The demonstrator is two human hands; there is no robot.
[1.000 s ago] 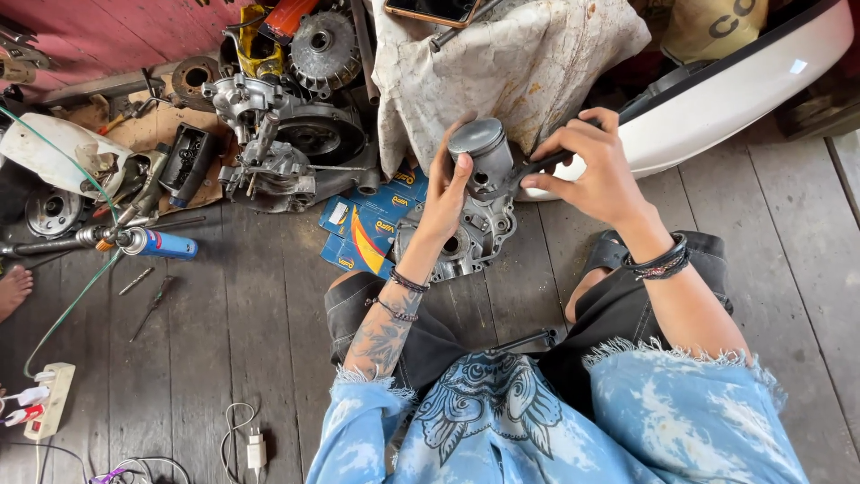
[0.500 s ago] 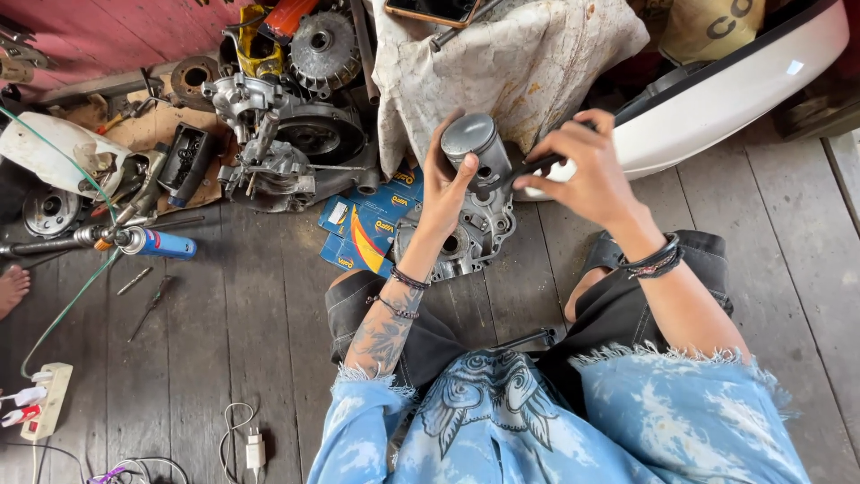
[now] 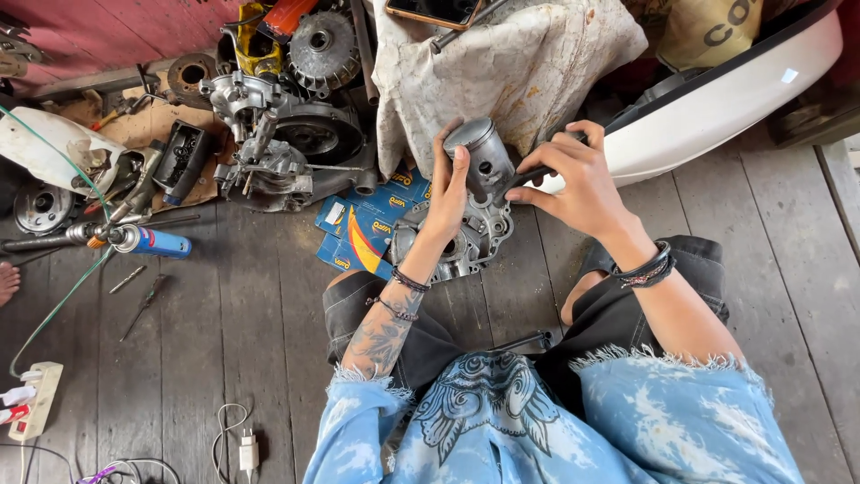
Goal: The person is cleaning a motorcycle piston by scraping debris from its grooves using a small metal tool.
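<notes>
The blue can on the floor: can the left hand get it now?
Probably not at once. The left hand is holding the piston over the engine case. The blue can lies far off to that side, with bare floor between, so nothing blocks it.

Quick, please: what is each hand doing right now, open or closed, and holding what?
Left hand: closed on the grey piston.
Right hand: closed on a dark tool at the piston.
</notes>
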